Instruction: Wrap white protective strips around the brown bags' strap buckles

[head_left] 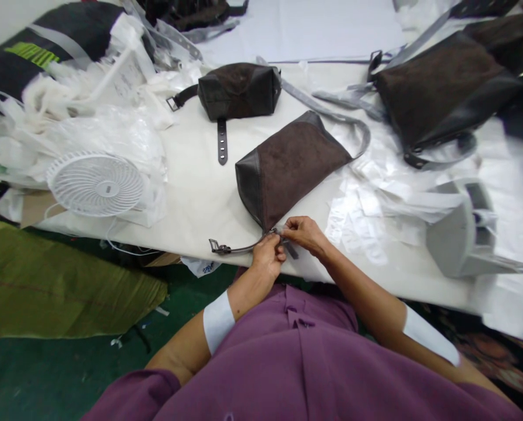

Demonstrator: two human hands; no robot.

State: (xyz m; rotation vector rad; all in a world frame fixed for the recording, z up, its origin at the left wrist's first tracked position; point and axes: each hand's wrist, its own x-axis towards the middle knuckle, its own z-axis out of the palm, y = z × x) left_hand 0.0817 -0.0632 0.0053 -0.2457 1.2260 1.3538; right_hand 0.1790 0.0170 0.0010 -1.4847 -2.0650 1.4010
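A dark brown bag (300,158) with black leather corners lies slanted on the table in front of me. At its near corner, by the table's front edge, my left hand (268,254) has its fingers closed on the bag's end, where a thin buckled strap (237,250) runs off to the left. My right hand (303,234) meets it from the right, thumb and fingers pinched on a small greyish piece beside the zipper end. What exactly the right fingertips hold is too small to tell. A grey-wrapped strap (362,131) curves from the bag's far end.
A second brown bag (239,90) sits behind, with more bags (446,88) at the right. A white fan (97,184) and plastic wrapping (112,134) are at the left. White paper slips (358,216) and a grey dispenser (461,228) stand right.
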